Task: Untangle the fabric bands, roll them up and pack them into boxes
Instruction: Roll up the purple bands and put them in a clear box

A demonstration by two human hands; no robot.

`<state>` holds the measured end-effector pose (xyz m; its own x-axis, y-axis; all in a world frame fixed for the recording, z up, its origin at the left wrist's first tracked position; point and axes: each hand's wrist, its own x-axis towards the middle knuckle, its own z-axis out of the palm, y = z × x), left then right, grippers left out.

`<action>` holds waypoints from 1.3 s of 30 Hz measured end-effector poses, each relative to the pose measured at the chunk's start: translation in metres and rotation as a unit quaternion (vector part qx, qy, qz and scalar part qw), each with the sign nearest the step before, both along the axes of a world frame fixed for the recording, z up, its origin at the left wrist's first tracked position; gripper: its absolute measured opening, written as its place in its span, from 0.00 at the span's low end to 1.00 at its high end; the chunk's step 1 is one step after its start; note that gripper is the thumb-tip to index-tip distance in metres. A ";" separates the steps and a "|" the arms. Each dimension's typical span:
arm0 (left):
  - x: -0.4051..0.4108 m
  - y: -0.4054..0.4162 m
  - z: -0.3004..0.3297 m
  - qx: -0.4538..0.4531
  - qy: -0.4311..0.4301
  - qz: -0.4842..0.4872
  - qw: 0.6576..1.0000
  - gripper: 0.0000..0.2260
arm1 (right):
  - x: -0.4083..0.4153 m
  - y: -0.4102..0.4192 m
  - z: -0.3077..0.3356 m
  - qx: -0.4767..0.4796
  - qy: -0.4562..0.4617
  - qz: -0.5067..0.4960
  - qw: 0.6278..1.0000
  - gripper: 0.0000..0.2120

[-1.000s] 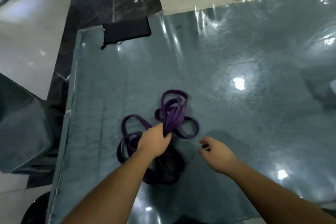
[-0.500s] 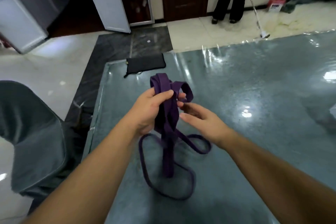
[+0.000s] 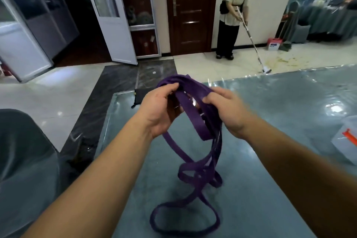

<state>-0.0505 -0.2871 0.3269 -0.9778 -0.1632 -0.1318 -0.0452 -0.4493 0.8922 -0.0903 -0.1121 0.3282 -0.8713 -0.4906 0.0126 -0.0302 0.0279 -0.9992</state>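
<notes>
A tangled purple fabric band [image 3: 195, 121] hangs in several loops above the glossy grey-blue table [image 3: 270, 160]. My left hand [image 3: 160, 110] grips the top of the bundle, thumb and fingers curled round it. My right hand [image 3: 226, 108] pinches a strand of the same band just to the right. The lowest loop [image 3: 185, 220] lies on the table surface. A clear plastic box [image 3: 345, 141] with an orange clip stands at the table's right edge, partly cut off.
A black pouch [image 3: 140, 95] lies at the table's far left corner, partly hidden behind my left hand. A covered chair [image 3: 25, 160] stands left of the table. Beyond the table a person [image 3: 231, 17] mops the floor near a dark door.
Both hands have lifted the band higher off the table and spread it apart; my right hand now holds a strand. The camera has tilted up, bringing the room into view.
</notes>
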 end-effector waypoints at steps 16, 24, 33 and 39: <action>-0.002 -0.001 -0.009 0.057 -0.063 0.089 0.992 0.08 | -0.040 0.079 0.067 0.034 0.055 -0.114 0.991 0.06; -0.002 0.054 -0.040 0.021 -0.230 0.048 0.972 0.10 | -0.053 0.125 0.100 -0.036 0.104 -0.173 0.979 0.07; -0.001 0.138 -0.058 -0.324 -0.214 -0.145 0.910 0.27 | -0.042 0.199 0.110 0.085 0.179 -0.168 0.966 0.08; -0.026 0.233 -0.013 -0.354 0.030 -0.128 0.926 0.30 | -0.023 0.260 0.120 0.191 0.258 -0.152 0.935 0.12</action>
<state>-0.0761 -0.0536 0.3137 -0.9984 0.0509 -0.0255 -0.0109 0.2682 0.9633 -0.1136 0.1481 0.4487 -0.8978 -0.2751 0.3440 -0.4374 0.4654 -0.7695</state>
